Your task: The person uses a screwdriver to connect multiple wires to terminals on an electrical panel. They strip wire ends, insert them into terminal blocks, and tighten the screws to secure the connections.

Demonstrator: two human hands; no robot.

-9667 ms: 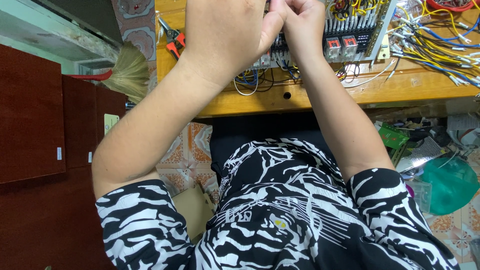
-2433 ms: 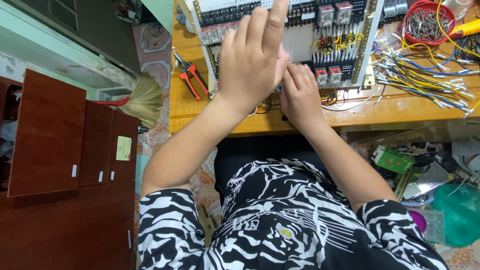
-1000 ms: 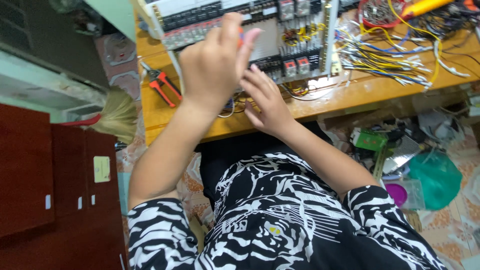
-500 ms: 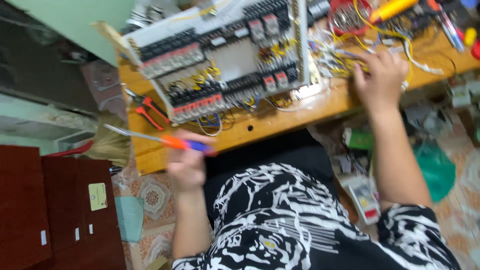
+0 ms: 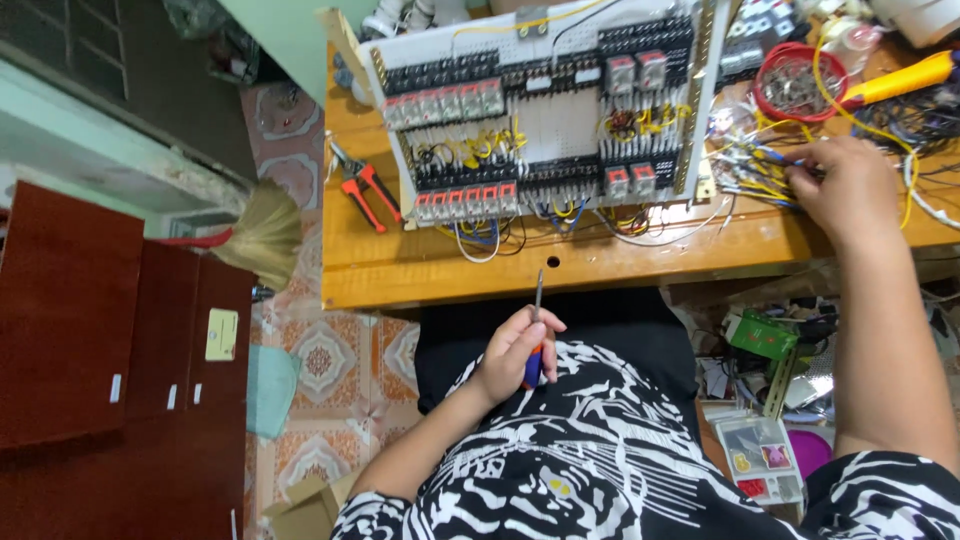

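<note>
My left hand (image 5: pixel 512 352) is drawn back near my chest and grips a screwdriver (image 5: pixel 536 330) with an orange and blue handle, its shaft pointing up toward the bench edge. My right hand (image 5: pixel 845 185) reaches out to the right and rests on a bundle of loose yellow, blue and white wires (image 5: pixel 755 165) on the wooden bench (image 5: pixel 430 265); whether it pinches a wire I cannot tell. Between the hands stands a white control panel (image 5: pixel 545 115) fitted with rows of relays, terminal blocks and wiring.
Red-handled pliers (image 5: pixel 362 190) lie on the bench left of the panel. A red bowl of small parts (image 5: pixel 790 85) and a yellow tool (image 5: pixel 895 78) sit at the far right. A broom (image 5: pixel 255 235) and a dark red cabinet (image 5: pixel 100 330) stand at the left. Boxes and clutter (image 5: pixel 765 400) lie under the bench.
Both hands were working together at the panel. My left hand has pulled back to my chest with the screwdriver, and my right hand has moved right onto the wire bundle.
</note>
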